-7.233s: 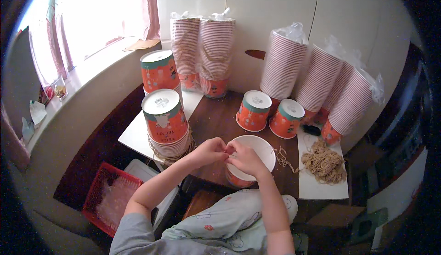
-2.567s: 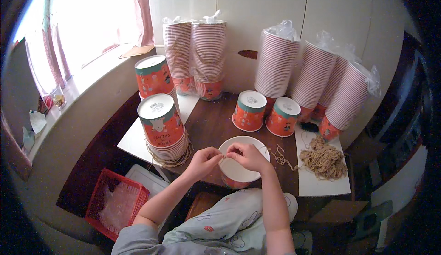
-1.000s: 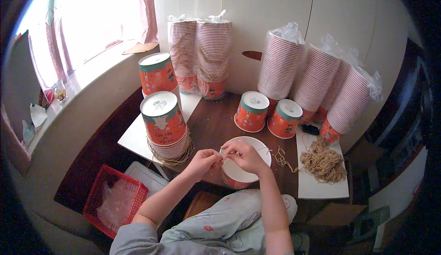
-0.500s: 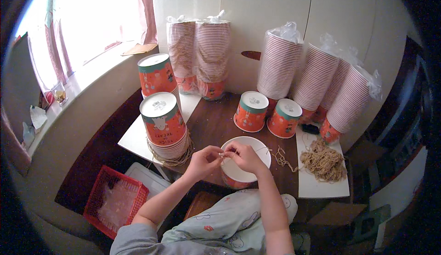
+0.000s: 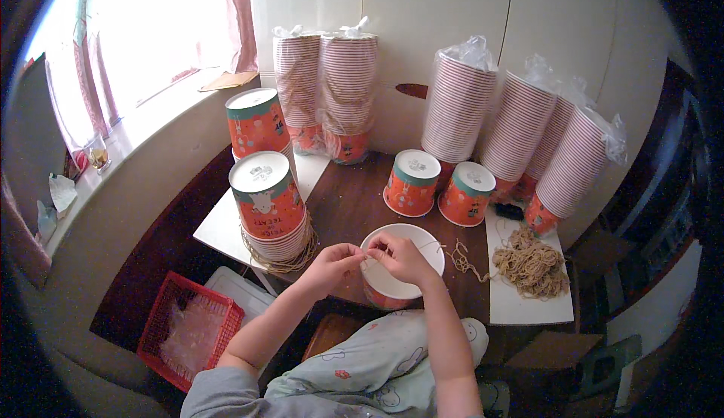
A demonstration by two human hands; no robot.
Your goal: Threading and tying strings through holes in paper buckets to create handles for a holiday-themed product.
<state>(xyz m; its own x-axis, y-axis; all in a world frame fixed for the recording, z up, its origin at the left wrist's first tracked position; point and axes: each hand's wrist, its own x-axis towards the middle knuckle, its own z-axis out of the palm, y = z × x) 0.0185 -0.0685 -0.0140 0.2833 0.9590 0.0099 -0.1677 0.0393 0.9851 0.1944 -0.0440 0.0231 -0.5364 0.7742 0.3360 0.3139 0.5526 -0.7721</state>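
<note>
An upright paper bucket [image 5: 388, 281] with a white inside and an orange outside stands at the table's near edge, close to my lap. Over its left rim my left hand [image 5: 336, 266] pinches a thin tan cord, thumb against fingertips. My right hand [image 5: 401, 258] is closed on the same cord, its fingertips almost meeting the left ones above the bucket's opening. A piece of the cord [image 5: 442, 246] shows at the bucket's right rim. The exact join between the fingertips is too small to make out.
Right of the bucket lie a loose cord [image 5: 466, 261] and a tangled pile of tan cords [image 5: 532, 266]. Upside-down buckets [image 5: 413, 180] and a nested stack with cords [image 5: 268, 199] stand around. Bagged bucket stacks [image 5: 461, 105] line the wall. A red basket [image 5: 235, 320] sits lower left.
My left hand has shifted slightly, its fingers drawn into a tighter pinch. The right hand stays nearly in place, and the bucket has hardly moved.
</note>
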